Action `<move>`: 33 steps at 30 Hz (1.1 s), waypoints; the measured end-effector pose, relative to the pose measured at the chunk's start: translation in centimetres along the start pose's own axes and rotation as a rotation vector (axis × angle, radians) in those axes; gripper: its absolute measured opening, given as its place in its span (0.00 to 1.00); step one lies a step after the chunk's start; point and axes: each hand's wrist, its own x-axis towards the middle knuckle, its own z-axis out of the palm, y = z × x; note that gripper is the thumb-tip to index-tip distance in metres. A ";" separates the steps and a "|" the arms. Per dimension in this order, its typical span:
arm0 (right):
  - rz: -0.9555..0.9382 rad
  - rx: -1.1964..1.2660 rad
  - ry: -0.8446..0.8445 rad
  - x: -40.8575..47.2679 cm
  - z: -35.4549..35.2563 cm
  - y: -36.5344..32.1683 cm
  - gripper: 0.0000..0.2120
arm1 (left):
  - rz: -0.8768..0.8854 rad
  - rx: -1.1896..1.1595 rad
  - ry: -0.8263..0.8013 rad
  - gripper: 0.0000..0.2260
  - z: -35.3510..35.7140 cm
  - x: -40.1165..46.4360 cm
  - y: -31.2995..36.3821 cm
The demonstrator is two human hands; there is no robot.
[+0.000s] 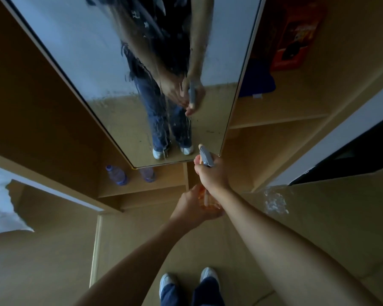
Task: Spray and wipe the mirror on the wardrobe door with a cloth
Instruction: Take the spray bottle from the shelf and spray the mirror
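Right hand (212, 175) clamped on spray bottle (206, 159) trigger, left hand (195, 206) gripping its body below; mirror (128, 69) ahead already streaked wet; wiping left, no cloth visible.

I look down at a wet, streaked mirror (111, 69) on the wardrobe door. My right hand (212, 174) grips a spray bottle (206, 159) by its grey head, nozzle toward the glass; my left hand (194, 207) cups its orange base. A water bottle (117, 174) stands on a shelf, far left.
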 end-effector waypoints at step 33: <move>-0.023 -0.070 -0.096 -3.8 11.0 -2.4 0.05 | -0.097 -0.102 0.117 0.26 -7.6 -5.5 -5.5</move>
